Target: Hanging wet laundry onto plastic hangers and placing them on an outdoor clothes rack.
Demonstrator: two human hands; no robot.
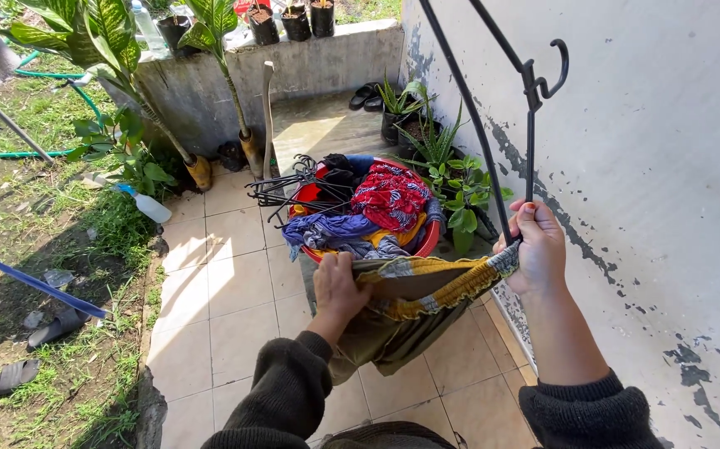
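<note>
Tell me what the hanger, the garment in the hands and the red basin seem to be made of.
Hanger: thin black rod, likely metal or hard plastic. Garment: soft woven cloth, olive with a yellow patterned band; it folds and sags. Red basin: probably plastic, judging by its smooth, evenly coloured rim.

Single head view, steeply downward, close over hands (434,274)

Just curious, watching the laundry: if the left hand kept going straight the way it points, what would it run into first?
Probably the red basin of clothes. The left hand, gripping the olive and yellow garment, points forward towards the basin's near rim and the blue cloth draped there. Depth is hard to judge.
</note>
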